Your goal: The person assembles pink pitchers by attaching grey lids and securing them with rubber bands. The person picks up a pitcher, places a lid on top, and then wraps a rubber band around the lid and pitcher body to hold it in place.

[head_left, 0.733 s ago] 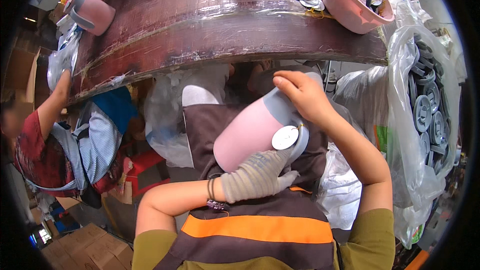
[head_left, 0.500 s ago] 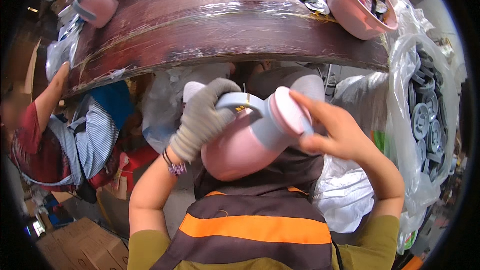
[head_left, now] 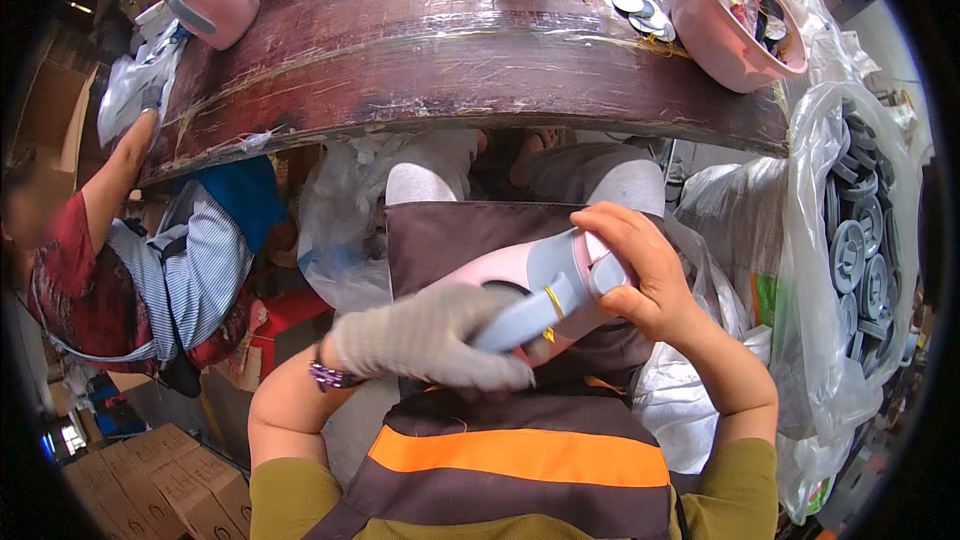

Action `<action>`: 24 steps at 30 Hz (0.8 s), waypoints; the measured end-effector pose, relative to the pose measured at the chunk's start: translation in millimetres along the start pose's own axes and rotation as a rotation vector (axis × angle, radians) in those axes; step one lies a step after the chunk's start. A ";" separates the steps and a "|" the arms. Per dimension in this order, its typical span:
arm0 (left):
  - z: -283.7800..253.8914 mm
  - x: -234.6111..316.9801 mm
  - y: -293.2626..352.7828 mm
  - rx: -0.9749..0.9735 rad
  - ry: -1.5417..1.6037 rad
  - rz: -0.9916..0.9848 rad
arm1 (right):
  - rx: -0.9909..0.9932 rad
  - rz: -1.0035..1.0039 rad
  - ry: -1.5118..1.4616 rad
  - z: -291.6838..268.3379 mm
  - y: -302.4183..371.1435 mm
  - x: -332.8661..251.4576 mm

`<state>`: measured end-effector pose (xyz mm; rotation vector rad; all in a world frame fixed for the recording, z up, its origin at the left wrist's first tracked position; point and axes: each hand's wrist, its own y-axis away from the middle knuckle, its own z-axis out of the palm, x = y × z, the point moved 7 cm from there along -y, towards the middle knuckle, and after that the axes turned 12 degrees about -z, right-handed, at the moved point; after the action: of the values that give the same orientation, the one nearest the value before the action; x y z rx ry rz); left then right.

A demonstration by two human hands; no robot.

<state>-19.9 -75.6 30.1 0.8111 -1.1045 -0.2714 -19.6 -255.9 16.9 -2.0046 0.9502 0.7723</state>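
Note:
A pink jug (head_left: 485,268) with a grey collar, a grey handle (head_left: 525,328) and a pink lid lies tilted across my lap, lid end to the right. My left hand (head_left: 425,335), in a grey knit glove, closes at the handle; its fingers are somewhat blurred. My bare right hand (head_left: 645,275) grips the lid end, thumb beside the grey spout piece (head_left: 606,275). A yellow tie (head_left: 552,305) loops round the handle. The jug's base is hidden behind my left hand.
A dark wooden table (head_left: 400,90) stands ahead, bearing other pink jugs (head_left: 215,10), white discs (head_left: 635,5) and a pink basin (head_left: 720,45). At right, a clear plastic bag (head_left: 810,360) holds several grey lids (head_left: 848,255). Cartons (head_left: 150,485) sit lower left; a co-worker (head_left: 140,280) sits left.
The jug has rolled so its handle faces me instead of the table. My left hand has come down and nearer with the handle; my right hand stays at the lid end.

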 end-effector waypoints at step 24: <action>-310.2 27.0 103.3 1.574 -0.016 0.459 | 0.390 0.491 -0.192 14.5 86.5 88.8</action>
<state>243.4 118.3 57.4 1.8406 -1.3830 1.1397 -45.6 -311.8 -91.6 -1.3494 1.3786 0.9355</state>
